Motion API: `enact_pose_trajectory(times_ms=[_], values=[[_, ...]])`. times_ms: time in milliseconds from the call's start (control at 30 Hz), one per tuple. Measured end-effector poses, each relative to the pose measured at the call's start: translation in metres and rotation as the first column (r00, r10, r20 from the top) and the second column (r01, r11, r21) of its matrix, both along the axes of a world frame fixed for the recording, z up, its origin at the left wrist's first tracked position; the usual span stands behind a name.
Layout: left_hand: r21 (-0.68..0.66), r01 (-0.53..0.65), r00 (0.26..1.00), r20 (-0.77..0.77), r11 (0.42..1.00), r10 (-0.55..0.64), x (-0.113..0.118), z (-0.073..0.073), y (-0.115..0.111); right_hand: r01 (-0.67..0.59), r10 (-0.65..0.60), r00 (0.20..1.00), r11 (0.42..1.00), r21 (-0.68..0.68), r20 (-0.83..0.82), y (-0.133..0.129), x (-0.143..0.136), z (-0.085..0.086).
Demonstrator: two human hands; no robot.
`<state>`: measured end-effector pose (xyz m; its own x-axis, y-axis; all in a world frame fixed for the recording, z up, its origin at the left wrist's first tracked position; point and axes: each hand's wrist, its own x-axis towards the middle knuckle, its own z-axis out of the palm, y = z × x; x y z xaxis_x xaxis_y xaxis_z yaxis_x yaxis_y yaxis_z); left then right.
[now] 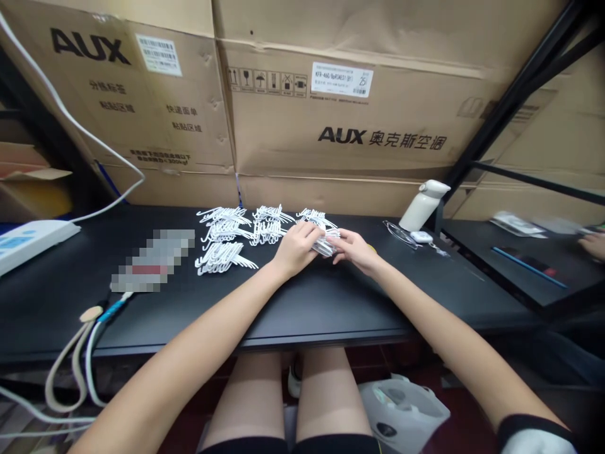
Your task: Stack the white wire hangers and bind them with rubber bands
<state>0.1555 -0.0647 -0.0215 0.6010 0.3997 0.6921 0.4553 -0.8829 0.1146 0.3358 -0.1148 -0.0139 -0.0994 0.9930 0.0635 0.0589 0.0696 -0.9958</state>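
Both hands, left (297,248) and right (355,250), pinch a bundle of small white hangers (326,242): probably light, springy, tangle-prone; best gripped mid-bundle.

The light is soft and even, falling from above with no hard shadows. The black tabletop (331,302) gives a faint sheen rather than glare. Cardboard boxes (340,107) at the far side read sharp, print legible. Straight lines bow toward the edges, stretching the near forearms. A pixelated patch (154,260) blurs the left; under the tabletop it is dim.
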Motion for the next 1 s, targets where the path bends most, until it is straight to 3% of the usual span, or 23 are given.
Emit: enact_pose_trajectory(times_ms=[100,167,333,467,1000], values=[[0.0,-0.043,0.996,0.072,0.999,0.043,-0.006,0.001,0.009,0.016,-0.014,0.999,0.999,0.047,-0.048,0.001,0.001,-0.002],[-0.074,-0.039,0.991,0.122,0.996,0.048,-0.013,0.001,0.015,0.027,-0.023,0.999,0.997,0.073,-0.047,0.002,0.003,-0.002],[-0.205,0.134,0.99,0.064,0.97,-0.123,-0.02,0.002,0.014,0.065,-0.072,0.996,0.989,0.135,0.047,0.003,0.005,-0.004],[-0.273,0.135,0.991,0.022,0.953,-0.134,-0.015,0.003,0.003,0.024,-0.036,0.996,0.99,0.142,0.082,0.003,0.003,-0.007],[-0.255,0.135,0.989,-0.021,0.958,-0.145,-0.015,-0.003,0.01,-0.049,0.037,0.989,0.995,0.083,0.14,0.007,0.005,-0.017]])
